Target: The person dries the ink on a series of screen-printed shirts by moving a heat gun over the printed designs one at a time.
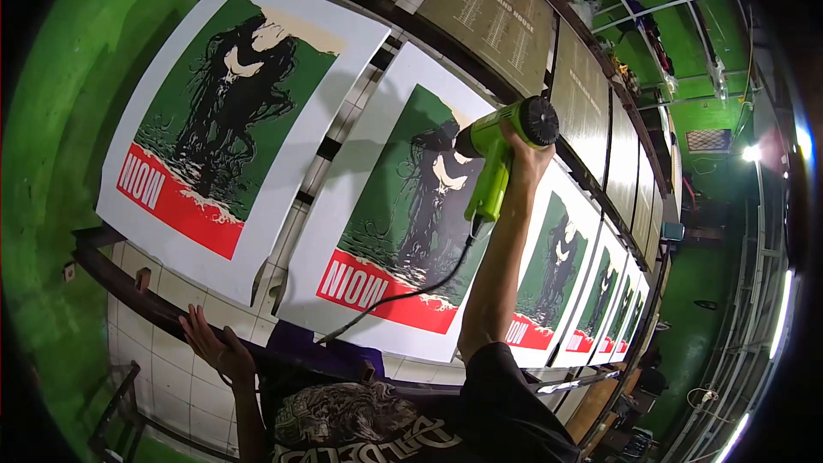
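My right hand [525, 150] is wrapped round the handle of a lime-green heat gun [493, 163], whose dark nozzle points left over the second printed poster [386, 197]. A black cable runs from the handle's base down across that poster's red band. My left hand [206, 341] rests by the dark frame rail [163, 313] below the first poster [231, 111], fingers spread and nothing in them. Both posters show a black figure on green, with a red band and white margins.
More such posters [549, 270] continue in a row to the right. Behind them lie olive-grey printed boards [489, 17]. Metal shelving [686, 0] stands at the upper right, and a green wall [51, 120] is at the left. White floor tiles [163, 369] show below.
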Action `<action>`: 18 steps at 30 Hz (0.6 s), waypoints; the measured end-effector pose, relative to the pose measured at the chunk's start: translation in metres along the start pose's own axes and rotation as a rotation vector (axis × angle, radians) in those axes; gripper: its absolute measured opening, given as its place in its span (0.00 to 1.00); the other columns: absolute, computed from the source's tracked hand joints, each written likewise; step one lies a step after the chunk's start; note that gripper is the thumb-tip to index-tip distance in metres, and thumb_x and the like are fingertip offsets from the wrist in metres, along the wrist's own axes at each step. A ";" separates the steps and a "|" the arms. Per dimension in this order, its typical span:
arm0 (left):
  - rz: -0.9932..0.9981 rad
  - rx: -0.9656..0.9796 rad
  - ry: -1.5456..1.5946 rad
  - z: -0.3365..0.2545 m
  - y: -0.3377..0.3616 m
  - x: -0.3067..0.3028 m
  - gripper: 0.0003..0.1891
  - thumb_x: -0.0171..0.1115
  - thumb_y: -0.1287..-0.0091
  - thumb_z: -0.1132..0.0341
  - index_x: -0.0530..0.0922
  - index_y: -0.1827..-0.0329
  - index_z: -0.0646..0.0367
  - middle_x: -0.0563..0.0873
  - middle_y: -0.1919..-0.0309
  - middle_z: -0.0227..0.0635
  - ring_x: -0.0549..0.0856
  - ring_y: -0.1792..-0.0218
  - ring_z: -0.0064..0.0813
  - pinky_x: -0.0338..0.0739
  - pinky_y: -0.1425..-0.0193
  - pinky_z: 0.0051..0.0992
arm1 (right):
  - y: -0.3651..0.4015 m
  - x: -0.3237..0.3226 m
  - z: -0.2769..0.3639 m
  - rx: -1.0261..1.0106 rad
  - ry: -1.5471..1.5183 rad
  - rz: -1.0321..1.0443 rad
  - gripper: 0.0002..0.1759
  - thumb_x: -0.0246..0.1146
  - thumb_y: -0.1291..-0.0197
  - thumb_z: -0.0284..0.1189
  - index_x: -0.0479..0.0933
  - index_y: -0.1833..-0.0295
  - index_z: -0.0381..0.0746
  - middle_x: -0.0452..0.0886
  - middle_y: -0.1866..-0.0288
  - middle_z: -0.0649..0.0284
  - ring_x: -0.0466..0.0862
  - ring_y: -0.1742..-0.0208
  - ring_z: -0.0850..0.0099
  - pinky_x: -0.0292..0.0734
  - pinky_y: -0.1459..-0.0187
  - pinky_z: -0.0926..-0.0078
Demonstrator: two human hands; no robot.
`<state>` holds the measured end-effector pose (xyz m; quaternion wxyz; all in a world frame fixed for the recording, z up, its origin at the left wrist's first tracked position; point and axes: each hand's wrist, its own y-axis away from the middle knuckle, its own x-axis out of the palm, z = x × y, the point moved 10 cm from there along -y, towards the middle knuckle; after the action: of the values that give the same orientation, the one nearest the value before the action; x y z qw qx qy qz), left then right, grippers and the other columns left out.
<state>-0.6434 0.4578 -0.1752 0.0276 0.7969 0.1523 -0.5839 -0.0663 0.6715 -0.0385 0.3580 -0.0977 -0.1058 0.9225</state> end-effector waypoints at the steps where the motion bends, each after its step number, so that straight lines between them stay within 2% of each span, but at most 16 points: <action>1: -0.007 0.008 0.001 0.000 -0.001 0.000 0.28 0.41 0.22 0.52 0.65 0.27 0.62 0.68 0.26 0.44 0.58 0.22 0.52 0.50 0.20 0.51 | 0.000 0.000 0.001 -0.008 -0.030 0.010 0.19 0.75 0.58 0.20 0.82 0.56 0.30 0.86 0.61 0.61 0.85 0.64 0.73 0.80 0.56 0.74; 3: -0.017 0.012 -0.004 0.000 0.001 -0.001 0.28 0.45 0.24 0.55 0.65 0.26 0.61 0.69 0.27 0.45 0.59 0.23 0.54 0.52 0.21 0.52 | 0.000 0.000 0.003 -0.009 -0.088 -0.001 0.18 0.75 0.58 0.20 0.82 0.57 0.30 0.86 0.63 0.61 0.84 0.65 0.74 0.80 0.57 0.74; 6: -0.013 0.015 -0.011 -0.003 0.000 -0.002 0.28 0.45 0.24 0.54 0.65 0.26 0.61 0.68 0.27 0.45 0.59 0.23 0.53 0.52 0.21 0.52 | -0.001 -0.001 0.002 -0.002 0.021 -0.019 0.19 0.75 0.58 0.20 0.82 0.56 0.31 0.86 0.63 0.61 0.85 0.64 0.73 0.80 0.57 0.74; 7: -0.015 0.017 -0.010 -0.004 0.000 -0.002 0.28 0.45 0.24 0.54 0.65 0.26 0.61 0.68 0.27 0.45 0.59 0.23 0.53 0.52 0.21 0.52 | -0.003 0.001 0.001 -0.022 0.055 0.036 0.19 0.74 0.58 0.21 0.83 0.56 0.31 0.86 0.62 0.61 0.85 0.64 0.73 0.80 0.57 0.75; 10: -0.012 -0.002 -0.010 -0.002 0.000 -0.002 0.28 0.44 0.24 0.54 0.66 0.26 0.61 0.68 0.27 0.45 0.59 0.23 0.54 0.52 0.21 0.52 | -0.004 -0.001 -0.001 0.011 -0.063 -0.009 0.19 0.75 0.59 0.21 0.83 0.56 0.31 0.86 0.62 0.61 0.85 0.64 0.73 0.80 0.57 0.75; 12: -0.008 -0.001 -0.021 -0.001 0.000 -0.001 0.28 0.43 0.23 0.53 0.66 0.27 0.61 0.69 0.27 0.45 0.59 0.23 0.53 0.52 0.21 0.52 | -0.003 -0.004 0.002 -0.004 -0.049 -0.031 0.20 0.75 0.59 0.21 0.83 0.56 0.31 0.86 0.62 0.61 0.85 0.64 0.73 0.80 0.57 0.75; 14: -0.006 0.001 -0.020 -0.002 0.000 -0.003 0.28 0.42 0.23 0.52 0.66 0.27 0.61 0.69 0.27 0.44 0.59 0.23 0.53 0.52 0.21 0.52 | -0.005 0.000 0.004 -0.041 0.028 0.031 0.20 0.75 0.58 0.22 0.83 0.56 0.31 0.86 0.62 0.61 0.85 0.64 0.73 0.80 0.56 0.74; 18: -0.013 -0.010 -0.018 0.000 0.001 0.000 0.28 0.42 0.23 0.52 0.66 0.27 0.61 0.69 0.27 0.44 0.59 0.23 0.52 0.52 0.21 0.51 | -0.007 -0.002 -0.001 -0.014 -0.073 -0.005 0.21 0.76 0.59 0.22 0.83 0.55 0.31 0.87 0.61 0.61 0.85 0.63 0.73 0.80 0.55 0.74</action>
<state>-0.6433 0.4570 -0.1750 0.0293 0.7906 0.1603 -0.5903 -0.0604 0.6757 -0.0371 0.3555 -0.0662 -0.1257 0.9238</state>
